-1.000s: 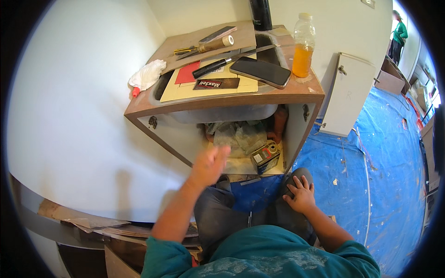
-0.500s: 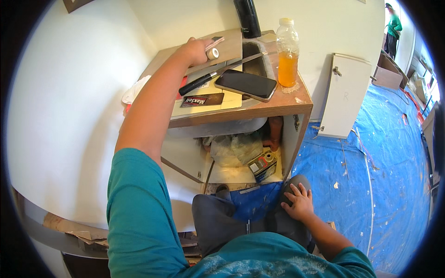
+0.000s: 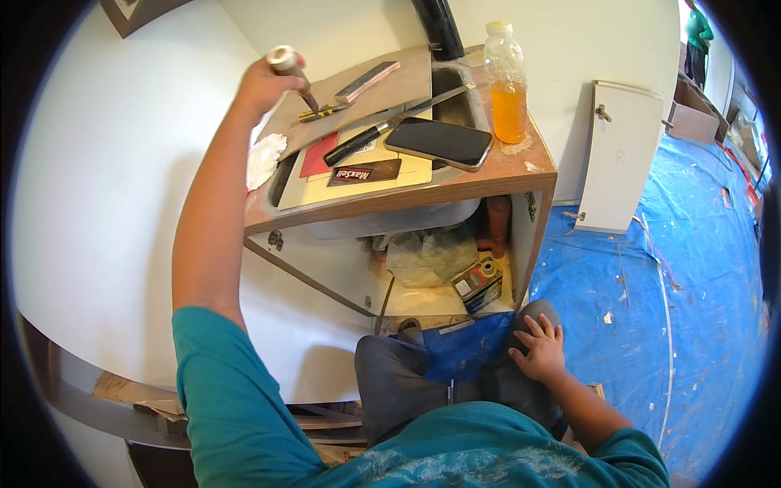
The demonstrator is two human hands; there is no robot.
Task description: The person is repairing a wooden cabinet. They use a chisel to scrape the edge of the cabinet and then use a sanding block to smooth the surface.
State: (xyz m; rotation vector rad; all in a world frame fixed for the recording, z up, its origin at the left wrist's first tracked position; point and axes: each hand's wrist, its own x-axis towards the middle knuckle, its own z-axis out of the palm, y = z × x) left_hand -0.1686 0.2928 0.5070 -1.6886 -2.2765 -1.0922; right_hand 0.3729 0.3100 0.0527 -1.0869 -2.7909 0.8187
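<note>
My left hand (image 3: 267, 88) is closed round a chisel-like tool (image 3: 283, 58) with a pale round butt, held upright above the cabinet top; its tip points down and its blade is hard to make out. Beneath the tip lies a slim yellow-and-black tool (image 3: 323, 112) on a brown board (image 3: 342, 114). A dark-topped narrow block (image 3: 368, 81) rests on the same board, apart from my fingers. Closer to me are a black-handled knife (image 3: 358, 145), a black phone (image 3: 439, 142) and a black card (image 3: 364, 173). My right hand (image 3: 540, 346) lies on my right knee, fingers spread.
A bottle of orange liquid (image 3: 509, 110) stands at the cabinet's right corner, near a black cylinder (image 3: 439, 28). Below, the open cabinet holds a plastic bag (image 3: 431, 256) and small boxes (image 3: 478, 283). A white panel (image 3: 620, 159) leans on the wall beside blue sheeting (image 3: 602, 325).
My left hand has moved left and up from the block, tilting the tool upright. The block now lies alone on the board. My right hand stays on the knee; the view has shifted slightly.
</note>
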